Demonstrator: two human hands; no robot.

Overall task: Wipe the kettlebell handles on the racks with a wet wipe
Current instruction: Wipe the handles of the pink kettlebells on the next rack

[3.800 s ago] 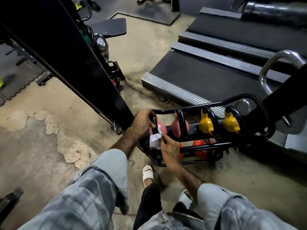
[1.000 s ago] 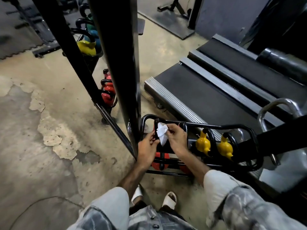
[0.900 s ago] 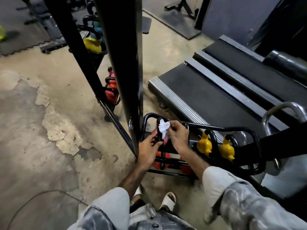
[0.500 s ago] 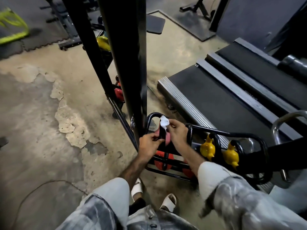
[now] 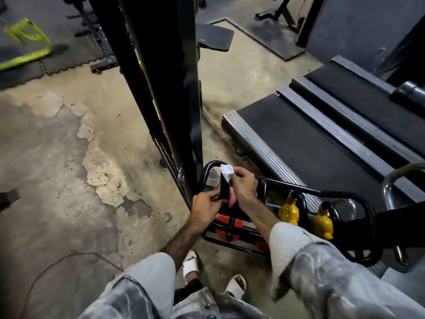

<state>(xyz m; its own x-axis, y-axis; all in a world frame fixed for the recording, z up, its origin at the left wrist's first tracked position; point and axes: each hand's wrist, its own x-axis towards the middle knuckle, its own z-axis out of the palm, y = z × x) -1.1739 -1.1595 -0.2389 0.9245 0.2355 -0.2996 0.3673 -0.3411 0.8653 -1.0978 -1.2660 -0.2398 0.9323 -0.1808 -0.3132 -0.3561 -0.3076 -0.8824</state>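
Observation:
A low black kettlebell rack (image 5: 340, 195) stands on the floor in front of me. At its left end a pink kettlebell (image 5: 232, 199) has a black handle (image 5: 224, 191). My left hand (image 5: 205, 209) grips the lower part of that handle. My right hand (image 5: 242, 188) pinches a crumpled white wet wipe (image 5: 227, 172) against the top of the handle. Two yellow kettlebells (image 5: 288, 211) sit further right on the top tier, and red ones (image 5: 226, 225) lie on the lower tier.
A thick black machine upright (image 5: 174, 88) rises just left of the rack, close to my left hand. A treadmill (image 5: 322, 134) lies behind and to the right. A chrome rail (image 5: 391, 180) stands at the right edge. My sandalled feet (image 5: 234, 285) are below on the worn concrete floor (image 5: 69, 180).
My right hand has slid the wipe up the black handle from its middle to its top. My left hand stays gripping the handle lower down. My head has shifted, changing the view.

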